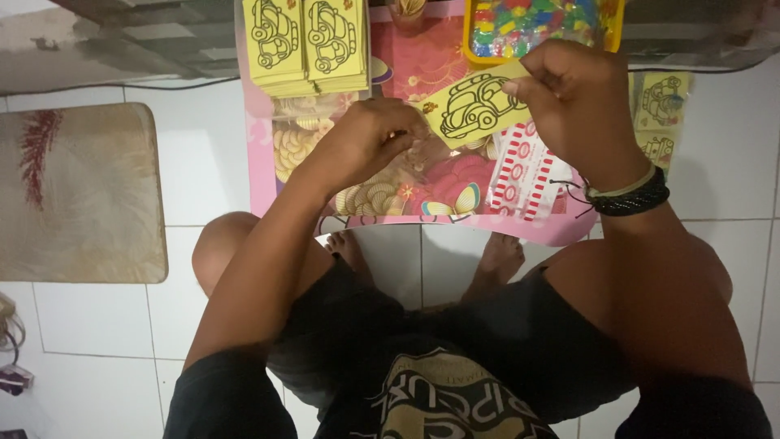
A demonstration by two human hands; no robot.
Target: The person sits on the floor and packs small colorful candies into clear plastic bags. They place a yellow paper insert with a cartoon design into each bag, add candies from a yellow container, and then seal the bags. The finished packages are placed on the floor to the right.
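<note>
Over a small pink table [264, 175] set on a white tiled floor [203, 171], seen from the head camera, a seated person works with both hands raised above the tabletop. The right hand [581, 102] pinches a yellow card [471, 107] printed with a black car outline by its right edge, holding it tilted and lifted off the table, likely so the other hand can get at its near edge. The left hand [366, 138] is curled, fingertips meeting at the card's lower left corner; whether it grips the card or only picks at it I cannot tell. Two stacks of matching yellow cards [307, 42] sit at the table's far left, probably as a supply within reach. A yellow tray of coloured pieces [540, 24] stands at the far edge, just beyond the right hand. A red-and-white striped packet [520, 172] lies flat under the right wrist. A patterned mat [77, 191] lies well apart on the floor.
</note>
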